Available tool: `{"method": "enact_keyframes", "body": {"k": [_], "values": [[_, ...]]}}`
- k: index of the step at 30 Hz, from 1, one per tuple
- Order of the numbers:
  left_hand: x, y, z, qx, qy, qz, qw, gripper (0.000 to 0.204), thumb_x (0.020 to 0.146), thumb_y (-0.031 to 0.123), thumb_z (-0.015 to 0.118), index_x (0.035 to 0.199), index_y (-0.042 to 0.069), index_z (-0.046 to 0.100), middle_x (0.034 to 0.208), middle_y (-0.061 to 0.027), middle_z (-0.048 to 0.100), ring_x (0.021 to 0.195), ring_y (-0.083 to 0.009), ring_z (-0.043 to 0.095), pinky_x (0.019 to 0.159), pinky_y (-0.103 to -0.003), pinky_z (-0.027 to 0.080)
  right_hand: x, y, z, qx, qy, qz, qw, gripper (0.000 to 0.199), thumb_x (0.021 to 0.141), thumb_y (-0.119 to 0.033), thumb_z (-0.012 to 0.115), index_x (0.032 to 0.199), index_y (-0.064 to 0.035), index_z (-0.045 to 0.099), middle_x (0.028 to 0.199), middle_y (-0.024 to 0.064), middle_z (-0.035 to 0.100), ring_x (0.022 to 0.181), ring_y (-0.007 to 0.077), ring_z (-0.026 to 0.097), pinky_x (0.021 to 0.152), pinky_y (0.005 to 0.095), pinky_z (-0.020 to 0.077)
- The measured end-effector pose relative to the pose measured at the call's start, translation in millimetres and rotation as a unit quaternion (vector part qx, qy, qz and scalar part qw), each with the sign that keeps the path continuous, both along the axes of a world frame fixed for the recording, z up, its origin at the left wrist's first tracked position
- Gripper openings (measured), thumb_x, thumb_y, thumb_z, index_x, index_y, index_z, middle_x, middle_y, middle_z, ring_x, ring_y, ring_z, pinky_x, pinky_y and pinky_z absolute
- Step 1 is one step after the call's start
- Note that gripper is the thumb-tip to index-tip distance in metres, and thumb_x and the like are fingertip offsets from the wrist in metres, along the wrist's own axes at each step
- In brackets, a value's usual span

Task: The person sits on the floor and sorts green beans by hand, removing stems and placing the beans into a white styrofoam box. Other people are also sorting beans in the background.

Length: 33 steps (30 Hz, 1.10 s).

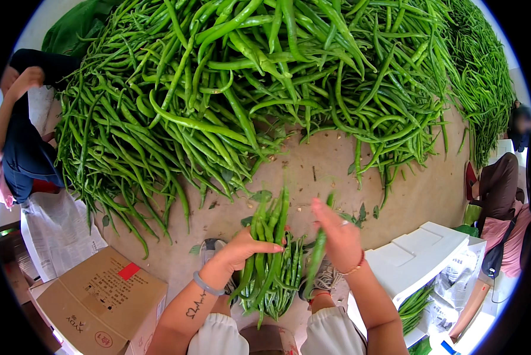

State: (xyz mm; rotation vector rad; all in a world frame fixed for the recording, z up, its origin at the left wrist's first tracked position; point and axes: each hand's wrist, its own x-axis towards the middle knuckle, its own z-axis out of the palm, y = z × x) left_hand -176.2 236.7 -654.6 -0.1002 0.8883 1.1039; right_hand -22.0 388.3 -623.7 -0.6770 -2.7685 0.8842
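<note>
My left hand (242,247) is wrapped round a bunch of long green chili peppers (271,216), its thumb lying across them. Beneath it, between my shoes, is a smaller heap of green chili peppers (282,283). Just to the right, my right hand (341,236), smeared by motion, has a single green chili pepper (316,255) in its fingers, apart from the bunch. A large pile of green chili peppers (230,112) spreads across the floor in front of me.
A cardboard box (100,296) stands at lower left, beside newspaper sheets (55,219). At right is a white foam lid (416,254), next to a paper-lined box holding chili peppers (416,307). One person (23,142) sits at far left, another (499,189) at far right. Leaf scraps (360,214) dot the floor.
</note>
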Motion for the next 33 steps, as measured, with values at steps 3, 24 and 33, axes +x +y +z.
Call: {"method": "enact_keyframes", "body": {"k": [3, 24, 33], "values": [[0, 1, 1, -0.002, 0.032, 0.042, 0.999, 0.046, 0.069, 0.001, 0.063, 0.111, -0.001, 0.045, 0.097, -0.0091, 0.057, 0.087, -0.0180, 0.056, 0.077, -0.031, 0.045, 6, 0, 16, -0.340, -0.085, -0.199, 0.915, 0.040, 0.082, -0.015, 0.050, 0.120, -0.0067, 0.042, 0.075, 0.0030, 0.061, 0.044, 0.0079, 0.045, 0.044, 0.0189, 0.0402], [9, 12, 1, -0.070, 0.077, 0.108, 0.989, 0.031, 0.072, 0.001, 0.061, 0.101, 0.001, 0.052, 0.091, -0.0063, 0.058, 0.079, -0.0141, 0.056, 0.070, -0.027, 0.046, -15, -54, -12, -0.396, -0.036, -0.078, 0.914, 0.054, 0.078, 0.003, 0.040, 0.128, 0.0044, 0.020, 0.124, 0.0250, 0.031, 0.114, 0.0353, 0.034, 0.094, 0.0335, 0.0281], [43, 30, 27, -0.051, 0.161, 0.189, 0.967, 0.048, 0.068, -0.007, 0.062, 0.112, 0.001, 0.045, 0.098, -0.0059, 0.055, 0.089, -0.0166, 0.053, 0.076, -0.028, 0.045, -7, -33, 23, -0.413, 0.021, -0.043, 0.910, 0.087, 0.062, -0.010, 0.055, 0.126, 0.0126, 0.001, 0.127, 0.0286, 0.025, 0.117, 0.0404, 0.029, 0.098, 0.0393, 0.0264]]}}
